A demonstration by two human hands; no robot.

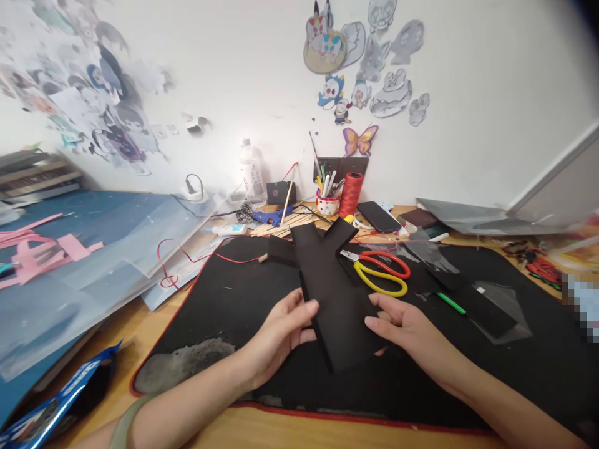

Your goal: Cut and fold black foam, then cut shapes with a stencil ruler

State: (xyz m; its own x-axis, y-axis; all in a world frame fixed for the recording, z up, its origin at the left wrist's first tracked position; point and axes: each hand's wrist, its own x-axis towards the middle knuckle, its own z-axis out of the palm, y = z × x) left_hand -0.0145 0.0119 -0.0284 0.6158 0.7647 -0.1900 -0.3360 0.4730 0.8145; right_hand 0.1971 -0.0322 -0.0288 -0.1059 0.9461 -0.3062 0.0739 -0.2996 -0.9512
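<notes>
Black paper (334,293): forked at its far end, held between both hands over the mat (229,280).
Left hand (283,321): fingers grasping the paper's left edge, thumb on top.
Right hand (405,325): fingers grasping its right edge.
Scissors (363,258): on the mat, just right of the fork.
Red spool (350,196): upright on the tabletop (299,427) beyond the mat, beside the cup of pens (327,205).

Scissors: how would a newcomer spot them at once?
Find the black mat. On it, right of the black paper and beyond the right hand, lie the scissors. Their two big loops, one red, one yellow, set them apart from the slim green tool farther right.
</notes>
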